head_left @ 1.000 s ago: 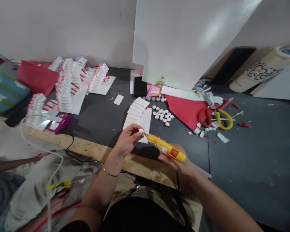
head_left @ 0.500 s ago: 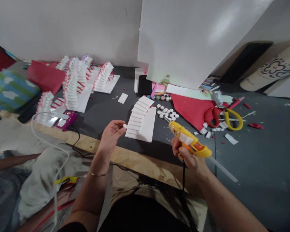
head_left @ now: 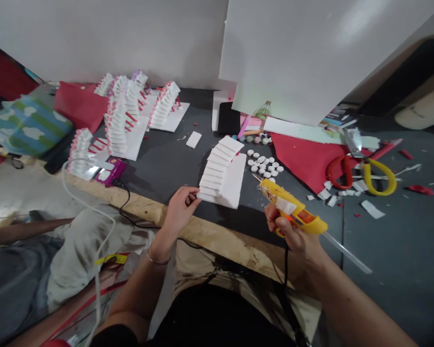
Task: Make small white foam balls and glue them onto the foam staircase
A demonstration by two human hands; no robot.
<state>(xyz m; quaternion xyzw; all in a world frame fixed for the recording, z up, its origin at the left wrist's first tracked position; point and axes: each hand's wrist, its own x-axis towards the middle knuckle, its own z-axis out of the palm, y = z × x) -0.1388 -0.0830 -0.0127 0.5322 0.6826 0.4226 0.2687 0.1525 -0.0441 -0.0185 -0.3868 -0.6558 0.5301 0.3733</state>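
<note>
My left hand (head_left: 183,208) is closed in a pinch at the lower left edge of a small white model staircase (head_left: 212,178). A small white disc (head_left: 199,195), mostly hidden by the fingertips, is between its thumb and finger, against the lowest step. The staircase curves upward and stands on a white base card (head_left: 235,185). My right hand (head_left: 291,231) is wrapped round a yellow glue gun (head_left: 292,207) with a clear glue stick (head_left: 349,253) poking out of its back. Its nozzle points at a cluster of loose white discs (head_left: 262,163).
Several finished-looking staircases with red-dotted edges (head_left: 117,120) stand at the left, near a purple box (head_left: 111,172) with cables. Scissors (head_left: 358,168), white scraps and red paper (head_left: 300,156) lie at the right. A black phone (head_left: 229,118) lies behind. Another person's arm (head_left: 25,231) is at lower left.
My left hand has moved with the disc down to the lowest step's edge. The right hand keeps its hold on the glue gun. The whole view has shifted, things appearing further right.
</note>
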